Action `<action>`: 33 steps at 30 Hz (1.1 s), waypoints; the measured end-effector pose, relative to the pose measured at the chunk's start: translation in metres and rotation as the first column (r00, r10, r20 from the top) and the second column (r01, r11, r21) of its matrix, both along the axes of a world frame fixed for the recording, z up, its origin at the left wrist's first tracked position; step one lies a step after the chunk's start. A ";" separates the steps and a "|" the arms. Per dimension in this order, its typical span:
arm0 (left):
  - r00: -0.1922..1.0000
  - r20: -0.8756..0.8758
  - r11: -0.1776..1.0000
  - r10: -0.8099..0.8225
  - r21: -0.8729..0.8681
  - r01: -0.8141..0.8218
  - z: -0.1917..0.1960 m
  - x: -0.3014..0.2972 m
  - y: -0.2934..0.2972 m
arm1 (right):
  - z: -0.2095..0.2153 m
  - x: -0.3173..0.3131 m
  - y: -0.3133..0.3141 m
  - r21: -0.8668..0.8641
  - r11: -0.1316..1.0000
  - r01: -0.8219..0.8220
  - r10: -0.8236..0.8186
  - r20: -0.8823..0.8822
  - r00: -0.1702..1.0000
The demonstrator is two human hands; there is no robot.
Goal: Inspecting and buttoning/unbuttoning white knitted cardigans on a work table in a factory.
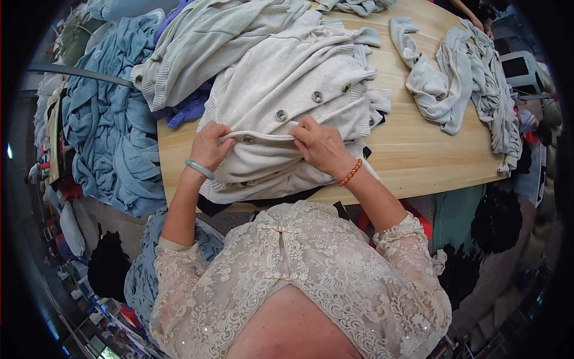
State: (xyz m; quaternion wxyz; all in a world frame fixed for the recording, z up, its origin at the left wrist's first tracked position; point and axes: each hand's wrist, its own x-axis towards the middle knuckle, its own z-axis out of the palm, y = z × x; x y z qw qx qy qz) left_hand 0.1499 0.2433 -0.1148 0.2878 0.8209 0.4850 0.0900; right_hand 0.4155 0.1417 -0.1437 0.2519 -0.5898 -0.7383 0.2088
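Note:
A cream knitted cardigan (257,102) with large dark-rimmed buttons lies on the wooden table in front of me, on top of other pale knits. My left hand (210,145) pinches the cardigan's front edge between thumb and fingers. Farther right along the same edge, my right hand (321,143) grips it too, fingers closed. The strip between them is lifted slightly and runs almost straight. One button (281,115) shows just beyond this edge, and another button (249,140) sits partly under it near my left hand.
Pale grey-green knits (215,42) and a purple garment (185,112) lie at the far left of the wooden table (430,170). Blue knits (113,119) are heaped beside it. More cream knits (445,90) spread over the right side. Another person's arm (469,13) shows at the far right.

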 end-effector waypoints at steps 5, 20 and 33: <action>0.950 0.282 0.974 -0.133 0.216 0.072 -0.016 0.075 -0.012 | -0.009 -0.007 0.004 0.058 0.998 0.004 -0.007 0.039 0.999; 0.870 0.375 0.741 0.320 -0.671 0.017 -0.036 0.096 0.009 | -0.015 -0.004 0.008 0.038 0.988 0.151 -0.133 -0.303 0.944; 0.813 0.391 0.504 0.431 -0.852 0.143 -0.025 0.092 0.012 | -0.013 0.000 0.006 0.093 0.994 0.056 -0.042 -0.145 0.989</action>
